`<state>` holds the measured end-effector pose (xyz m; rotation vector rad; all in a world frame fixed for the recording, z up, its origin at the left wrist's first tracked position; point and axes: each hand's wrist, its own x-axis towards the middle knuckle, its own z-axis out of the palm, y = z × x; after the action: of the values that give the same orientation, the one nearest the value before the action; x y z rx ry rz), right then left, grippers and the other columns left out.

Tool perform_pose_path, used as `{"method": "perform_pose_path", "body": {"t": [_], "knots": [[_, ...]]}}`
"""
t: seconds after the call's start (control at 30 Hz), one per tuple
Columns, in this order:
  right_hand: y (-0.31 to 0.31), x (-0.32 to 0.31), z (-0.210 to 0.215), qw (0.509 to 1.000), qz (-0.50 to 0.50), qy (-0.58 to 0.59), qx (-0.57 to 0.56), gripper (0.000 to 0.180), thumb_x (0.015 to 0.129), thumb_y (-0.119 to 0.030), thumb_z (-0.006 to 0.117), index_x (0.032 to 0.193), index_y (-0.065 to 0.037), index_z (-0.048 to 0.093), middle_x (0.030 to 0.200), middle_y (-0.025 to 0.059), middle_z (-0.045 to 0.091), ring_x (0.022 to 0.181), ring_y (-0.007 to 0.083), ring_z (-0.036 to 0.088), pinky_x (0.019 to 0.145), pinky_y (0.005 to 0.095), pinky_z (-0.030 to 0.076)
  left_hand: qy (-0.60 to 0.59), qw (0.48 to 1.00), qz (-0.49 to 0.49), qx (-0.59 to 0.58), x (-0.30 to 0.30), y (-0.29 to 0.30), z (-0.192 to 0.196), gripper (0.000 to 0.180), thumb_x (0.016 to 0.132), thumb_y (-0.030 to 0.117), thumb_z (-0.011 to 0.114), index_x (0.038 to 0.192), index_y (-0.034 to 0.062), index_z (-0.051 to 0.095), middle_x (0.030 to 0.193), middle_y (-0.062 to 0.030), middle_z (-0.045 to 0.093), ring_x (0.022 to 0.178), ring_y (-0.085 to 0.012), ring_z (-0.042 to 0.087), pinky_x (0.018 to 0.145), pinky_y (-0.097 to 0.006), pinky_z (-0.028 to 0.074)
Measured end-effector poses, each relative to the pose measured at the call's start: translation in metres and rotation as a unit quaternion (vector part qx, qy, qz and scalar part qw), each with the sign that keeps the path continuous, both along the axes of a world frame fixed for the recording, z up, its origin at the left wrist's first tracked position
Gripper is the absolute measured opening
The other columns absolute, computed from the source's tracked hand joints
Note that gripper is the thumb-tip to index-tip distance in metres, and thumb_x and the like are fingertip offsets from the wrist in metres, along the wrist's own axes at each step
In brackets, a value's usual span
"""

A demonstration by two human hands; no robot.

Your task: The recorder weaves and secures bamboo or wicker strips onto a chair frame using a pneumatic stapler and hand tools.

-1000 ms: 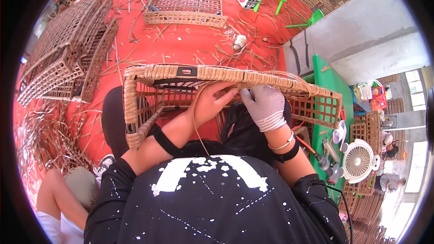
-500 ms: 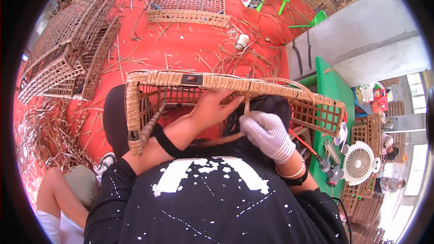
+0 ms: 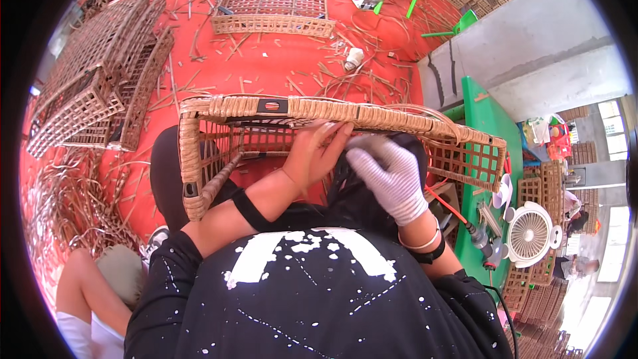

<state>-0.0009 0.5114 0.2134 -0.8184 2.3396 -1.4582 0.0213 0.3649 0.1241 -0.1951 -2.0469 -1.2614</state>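
A: Where's the woven basket (image 3: 312, 110)?

B: Across the person's legs (image 3: 167, 176).

A: The left hand (image 3: 314, 153)?

B: Bare, fingertips at the basket's wrapped rim (image 3: 399, 118); I can't tell whether they grip it.

A: And the right hand (image 3: 391, 176)?

B: Gloved, just off the basket's rim, fingers curled but blurred; can't tell if they hold anything.

A: Right of the basket?

B: A green counter (image 3: 484, 116) and a white fan (image 3: 529, 234).

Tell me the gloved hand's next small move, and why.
Probably raise the gloved right hand slightly to the wrapped rim beside the left hand's fingers. The left hand is already up at the rim, while the glove, blurred at its fingertips, sits just below it; whether it grips anything is unclear.
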Motion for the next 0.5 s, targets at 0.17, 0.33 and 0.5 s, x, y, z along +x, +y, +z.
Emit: {"method": "perform_pose_path", "body": {"t": [0.17,0.33,0.5], "knots": [[-0.006,-0.016,-0.018,0.989,-0.137,-0.02,-0.053,0.016,0.086,-0.013,0.066,0.093,0.0,0.065,0.063,-0.0009,0.057,0.052,0.0033,0.046,0.047,0.02,0.037,-0.109,0.978,-0.07,0.163,0.001,-0.002,0.01,0.021,0.092,0.014,0.053,0.101,-0.0032,0.063,0.087,-0.0129,0.064,0.081,-0.0204,0.06,0.073,-0.032,0.046],[-0.022,-0.023,-0.026,0.982,-0.106,-0.132,-0.087,0.014,0.087,-0.015,0.065,0.088,-0.001,0.066,0.066,0.0006,0.06,0.05,0.0044,0.049,0.045,0.0211,0.037,-0.137,0.888,-0.178,0.401,-0.009,-0.001,-0.007,0.024,0.092,0.014,0.052,0.109,-0.0013,0.061,0.102,-0.0061,0.065,0.097,-0.0138,0.057,0.088,-0.029,0.041],[-0.022,-0.024,-0.038,0.978,-0.137,-0.102,-0.122,0.015,0.086,-0.016,0.066,0.085,-0.001,0.065,0.064,0.0017,0.06,0.053,0.0057,0.051,0.047,0.0221,0.039,-0.183,0.803,-0.232,0.518,-0.011,-0.001,-0.001,0.027,0.091,0.016,0.053,0.112,-0.0002,0.06,0.112,-0.0053,0.062,0.105,-0.0137,0.054,0.097,-0.03,0.035]]}}
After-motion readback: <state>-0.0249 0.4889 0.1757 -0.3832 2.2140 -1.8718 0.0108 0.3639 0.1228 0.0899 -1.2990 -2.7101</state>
